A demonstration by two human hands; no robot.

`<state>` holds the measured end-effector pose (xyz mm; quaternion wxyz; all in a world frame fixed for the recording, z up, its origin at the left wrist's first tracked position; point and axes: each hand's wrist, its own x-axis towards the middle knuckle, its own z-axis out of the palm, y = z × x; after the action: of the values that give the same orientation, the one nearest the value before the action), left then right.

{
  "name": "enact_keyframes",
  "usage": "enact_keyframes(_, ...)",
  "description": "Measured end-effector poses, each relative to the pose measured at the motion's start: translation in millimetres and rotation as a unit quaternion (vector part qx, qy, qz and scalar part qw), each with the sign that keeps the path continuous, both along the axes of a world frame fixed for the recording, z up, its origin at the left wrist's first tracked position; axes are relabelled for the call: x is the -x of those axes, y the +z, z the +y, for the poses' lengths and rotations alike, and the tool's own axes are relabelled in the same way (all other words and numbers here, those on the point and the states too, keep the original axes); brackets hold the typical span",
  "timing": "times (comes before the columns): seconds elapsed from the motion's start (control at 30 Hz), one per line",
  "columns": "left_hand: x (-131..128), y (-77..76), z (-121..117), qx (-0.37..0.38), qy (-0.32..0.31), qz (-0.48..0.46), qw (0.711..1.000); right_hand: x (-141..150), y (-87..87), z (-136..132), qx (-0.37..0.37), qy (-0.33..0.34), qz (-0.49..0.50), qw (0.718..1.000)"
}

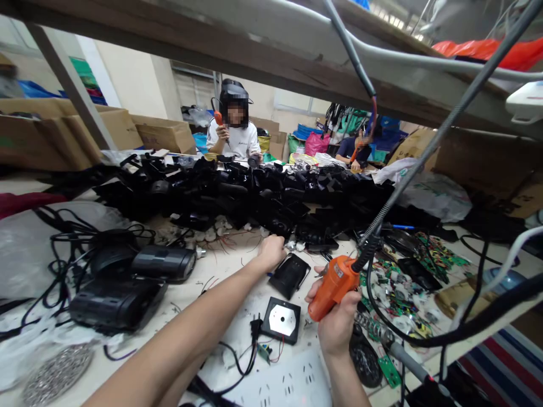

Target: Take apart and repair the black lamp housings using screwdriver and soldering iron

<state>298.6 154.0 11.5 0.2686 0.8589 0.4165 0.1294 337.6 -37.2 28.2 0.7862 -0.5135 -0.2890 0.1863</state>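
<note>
My right hand (pixel 337 316) is wrapped round an orange electric screwdriver (pixel 335 288), whose cable leaves its upper end through a black sleeve. Stretched forward, my left hand (pixel 271 252) has its fingers curled at the near edge of a heap of black plastic parts (pixel 237 189); what they hold, if anything, is hidden. Just right of it lies a black plastic housing (pixel 289 276). Nearer me rests a square black piece with a silver plate (pixel 282 319), beside a black plug (pixel 255 328) and a small circuit board (pixel 264 353) with thin wires.
Black devices (pixel 119 302) with tangled cords lie at left, near a pile of small screws (pixel 58 373). Circuit boards (pixel 441 254) and white parts crowd the right. A white power strip (pixel 275 384) lies in front. A beam (pixel 254 45) crosses overhead. Two people work opposite.
</note>
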Motion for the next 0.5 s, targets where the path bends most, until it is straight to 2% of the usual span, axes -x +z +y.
enact_keyframes(0.13, 30.2, 14.2, -10.7, 0.038, -0.005, -0.092, 0.995, -2.7, 0.9, -2.6, -0.014, 0.002, -0.007, 1.0)
enact_keyframes(0.27, 72.9, 25.2, -49.2, 0.113, -0.068, -0.18, 0.975, -9.4, 3.8, -3.9, -0.01, -0.008, -0.013, 1.0)
enact_keyframes(0.3, 82.1, 24.3, -60.0, 0.148, -0.097, -0.194, 0.965, -10.6, 4.5, -3.6, -0.005, -0.012, -0.011, 1.0)
enact_keyframes(0.37, 95.0, 17.6, -78.3, 0.254, -0.144, -0.238, 0.926, -11.6, 5.6, -2.9, 0.002, -0.021, -0.009, 1.0)
enact_keyframes(0.43, 99.6, 7.2, -90.0, 0.284, -0.146, -0.257, 0.912, -10.7, 6.4, -2.4, 0.003, -0.022, -0.009, 1.0)
enact_keyframes(0.5, 98.1, -2.3, -95.5, 0.259, -0.133, -0.261, 0.92, -8.8, 6.8, -2.5, -0.005, -0.017, -0.01, 1.0)
